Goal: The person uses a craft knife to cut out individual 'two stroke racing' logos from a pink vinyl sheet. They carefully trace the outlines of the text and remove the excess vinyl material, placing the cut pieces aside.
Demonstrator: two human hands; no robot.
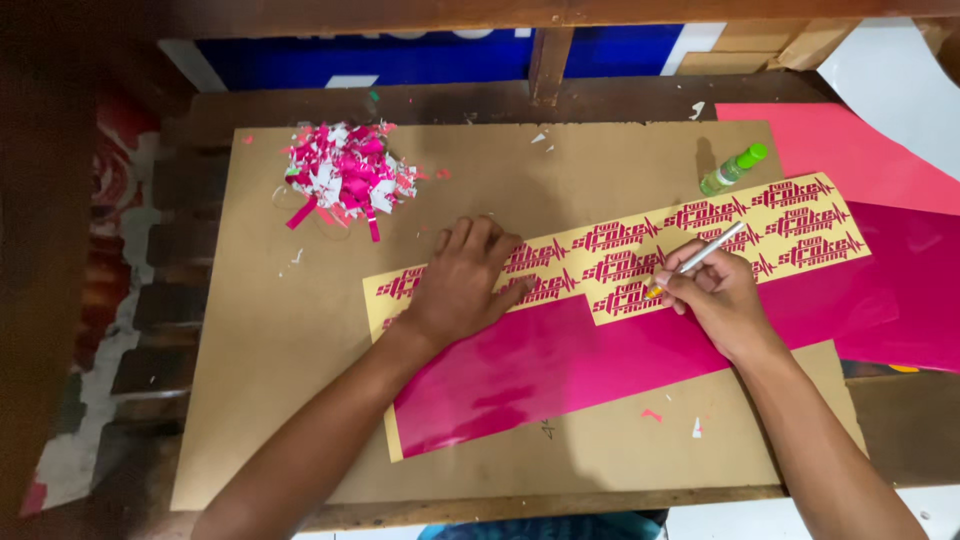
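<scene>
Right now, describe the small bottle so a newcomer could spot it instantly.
Start at the large brown cardboard sheet covering the wooden table, then follow the yellow sticker sheet to its far right end. Just above that end lies the small bottle, beyond the right hand. It is the only clear container there, with a bright green cap.

At frame centre I see my left hand (462, 285) pressing flat on the pink vinyl sheet (560, 360), over its weeded yellow strip of sticker designs (700, 240). My right hand (715, 292) pinches a silver craft knife (705, 252), tip on the strip. Upper left on the cardboard (270, 330) lies a pile of pink scraps (345, 178); a green-capped bottle (733, 168) lies upper right.
</scene>
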